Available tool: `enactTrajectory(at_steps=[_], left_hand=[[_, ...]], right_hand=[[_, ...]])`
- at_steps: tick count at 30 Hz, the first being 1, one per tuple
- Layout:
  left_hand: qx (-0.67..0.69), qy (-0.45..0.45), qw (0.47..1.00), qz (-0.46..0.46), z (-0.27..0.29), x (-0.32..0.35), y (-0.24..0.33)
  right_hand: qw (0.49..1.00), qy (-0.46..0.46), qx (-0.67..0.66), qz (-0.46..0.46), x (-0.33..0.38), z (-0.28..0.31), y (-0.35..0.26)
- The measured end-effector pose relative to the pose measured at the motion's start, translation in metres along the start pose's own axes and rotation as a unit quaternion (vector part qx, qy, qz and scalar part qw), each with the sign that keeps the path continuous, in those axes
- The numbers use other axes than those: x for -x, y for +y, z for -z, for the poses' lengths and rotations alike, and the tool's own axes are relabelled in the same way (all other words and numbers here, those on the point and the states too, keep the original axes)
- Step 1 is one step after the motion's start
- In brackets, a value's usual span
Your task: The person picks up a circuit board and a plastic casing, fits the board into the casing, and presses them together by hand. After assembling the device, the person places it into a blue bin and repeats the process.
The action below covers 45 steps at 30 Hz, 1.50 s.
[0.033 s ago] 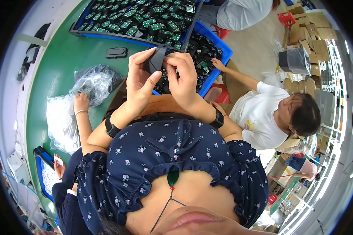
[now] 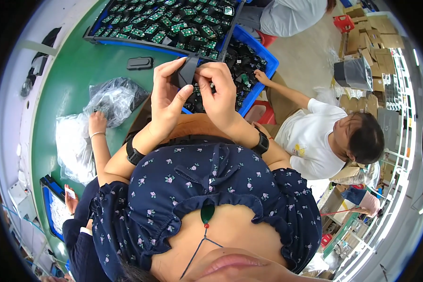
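A dark, smooth plastic part (image 2: pixel 188 71) with angled faces is held up between my two hands, in front of the trays. My left hand (image 2: pixel 167 96) curls round its left side, fingertips at the top edge and thumb below. My right hand (image 2: pixel 217 91) is closed with bent fingers, its index finger and thumb at the part's right edge. Just behind, a blue bin (image 2: pixel 271 63) holds a heap of black pieces, some with green circuit boards. To the left, a black oblong casing (image 2: pixel 139 63) lies on the green table (image 2: pixel 66 94).
A large tray (image 2: pixel 91 39) of black pieces with green circuit boards stands at the back. Clear plastic bags (image 2: pixel 113 98) lie at left, with another person's hand (image 2: pixel 97 123) at them. On the right, a co-worker's hand (image 2: pixel 262 76) reaches into the blue bin near a red stool (image 2: pixel 266 115).
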<state>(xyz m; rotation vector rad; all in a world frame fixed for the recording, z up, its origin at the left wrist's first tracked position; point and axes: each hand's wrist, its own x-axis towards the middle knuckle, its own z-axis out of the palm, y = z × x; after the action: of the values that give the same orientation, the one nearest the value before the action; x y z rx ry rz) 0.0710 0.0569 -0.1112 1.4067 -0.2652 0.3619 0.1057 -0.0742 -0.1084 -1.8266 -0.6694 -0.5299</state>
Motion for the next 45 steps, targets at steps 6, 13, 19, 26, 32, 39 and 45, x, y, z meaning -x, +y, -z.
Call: enactTrajectory(at_steps=[6,13,19,26,32,39,45], left_hand=[[-0.23,-0.051,0.96,-0.153,0.009,0.001,0.003],[-0.241,-0.086,0.945,-0.205,0.016,0.002,0.004],[-0.071,-0.017,0.993,-0.092,0.017,0.003,-0.002],[0.171,0.008,0.979,0.109,0.024,0.002,0.013],[0.088,-0.033,0.994,0.046,0.028,0.003,0.011],[0.102,-0.038,0.993,0.051,0.017,-0.001,0.011],[0.281,-0.02,0.948,0.148,0.014,-0.003,0.019]], right_hand=[[0.872,-0.049,-0.346,-0.343,-0.007,0.008,-0.008],[0.74,-0.09,-0.493,-0.448,0.003,0.008,-0.003],[0.997,-0.024,-0.056,-0.054,-0.004,-0.005,-0.006],[0.991,-0.084,0.046,0.096,-0.019,0.001,-0.013],[0.918,-0.145,-0.223,-0.295,-0.018,0.002,-0.017],[0.83,-0.15,-0.357,-0.401,-0.031,0.022,0.0],[0.875,-0.066,-0.38,-0.294,-0.019,0.009,-0.004]])
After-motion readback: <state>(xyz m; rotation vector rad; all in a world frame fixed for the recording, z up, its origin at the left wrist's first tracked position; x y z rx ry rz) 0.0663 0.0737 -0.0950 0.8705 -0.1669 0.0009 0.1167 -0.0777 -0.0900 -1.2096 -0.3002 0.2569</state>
